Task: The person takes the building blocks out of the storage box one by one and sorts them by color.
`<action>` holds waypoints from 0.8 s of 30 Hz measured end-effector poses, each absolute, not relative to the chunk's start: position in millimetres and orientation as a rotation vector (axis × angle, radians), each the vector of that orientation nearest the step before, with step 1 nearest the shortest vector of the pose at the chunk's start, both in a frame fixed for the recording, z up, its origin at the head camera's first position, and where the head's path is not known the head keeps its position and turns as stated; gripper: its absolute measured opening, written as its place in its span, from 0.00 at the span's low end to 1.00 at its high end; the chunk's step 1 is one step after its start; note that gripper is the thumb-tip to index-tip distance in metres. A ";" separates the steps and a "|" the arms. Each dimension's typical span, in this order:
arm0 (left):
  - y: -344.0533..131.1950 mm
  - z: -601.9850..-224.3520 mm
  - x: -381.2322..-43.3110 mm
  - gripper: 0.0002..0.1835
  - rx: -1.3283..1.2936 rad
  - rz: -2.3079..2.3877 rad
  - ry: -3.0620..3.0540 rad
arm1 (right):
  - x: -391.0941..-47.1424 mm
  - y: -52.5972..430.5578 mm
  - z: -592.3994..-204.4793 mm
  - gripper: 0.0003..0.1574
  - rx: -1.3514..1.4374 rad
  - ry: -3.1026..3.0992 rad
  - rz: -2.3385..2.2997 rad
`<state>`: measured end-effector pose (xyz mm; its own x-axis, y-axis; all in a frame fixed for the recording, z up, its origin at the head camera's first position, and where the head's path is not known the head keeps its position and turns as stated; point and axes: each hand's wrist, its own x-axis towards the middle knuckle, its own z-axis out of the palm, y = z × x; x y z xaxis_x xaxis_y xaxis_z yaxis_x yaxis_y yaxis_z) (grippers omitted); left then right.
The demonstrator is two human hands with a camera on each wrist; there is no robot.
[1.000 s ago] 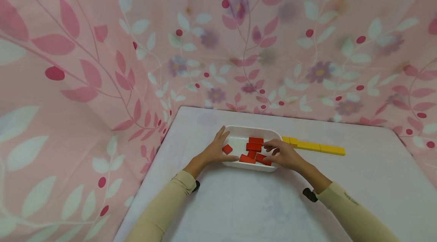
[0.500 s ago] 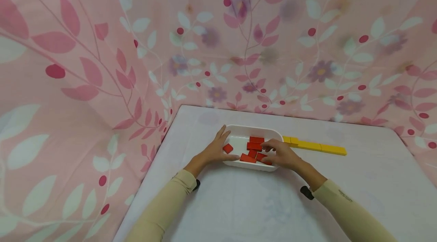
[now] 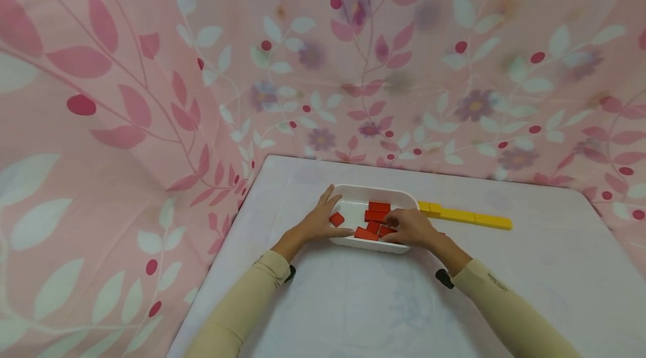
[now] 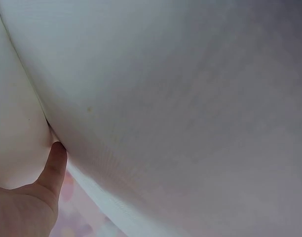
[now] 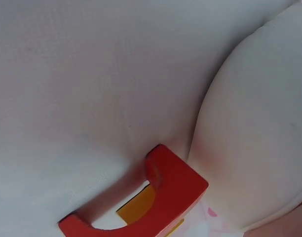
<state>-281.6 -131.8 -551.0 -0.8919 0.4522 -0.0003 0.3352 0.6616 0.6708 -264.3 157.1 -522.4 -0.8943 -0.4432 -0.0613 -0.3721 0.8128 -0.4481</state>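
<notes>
A white tray [image 3: 353,192] holds several red blocks [image 3: 377,216]. My left hand [image 3: 317,222] spans the tray's left end, its fingers straight along the far-left rim and its thumb over the near rim. A small red block [image 3: 337,219] lies alone beside it, inside the tray. My right hand [image 3: 411,227] reaches over the right end, its curled fingers and thumb closed about one red block [image 3: 385,230], mostly hidden beneath them. A red arch-shaped block [image 5: 178,185] stands on the table outside the tray in the right wrist view.
A row of yellow blocks [image 3: 471,216] runs rightward from behind the tray's right end; a yellow piece [image 5: 139,205] shows through the arch. The white-covered table [image 3: 545,268] meets a pink floral cloth [image 3: 323,66] at the back and left.
My right hand has moved slightly left and its fingers and thumb have drawn together over a red block. A red piece now shows behind the right wrist. My left hand stays on the tray.
</notes>
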 end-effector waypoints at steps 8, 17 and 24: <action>-132.0 -550.3 -281.1 0.60 0.637 1.040 2.704 | -267.3 148.9 -523.6 0.25 -0.592 2.855 -0.426; -131.6 -551.6 -280.5 0.60 0.632 1.053 2.701 | -266.1 146.3 -522.5 0.23 -0.597 2.859 -0.418; -132.0 -551.5 -281.0 0.60 0.637 1.026 2.718 | -266.6 150.6 -526.8 0.28 -0.653 2.889 -0.523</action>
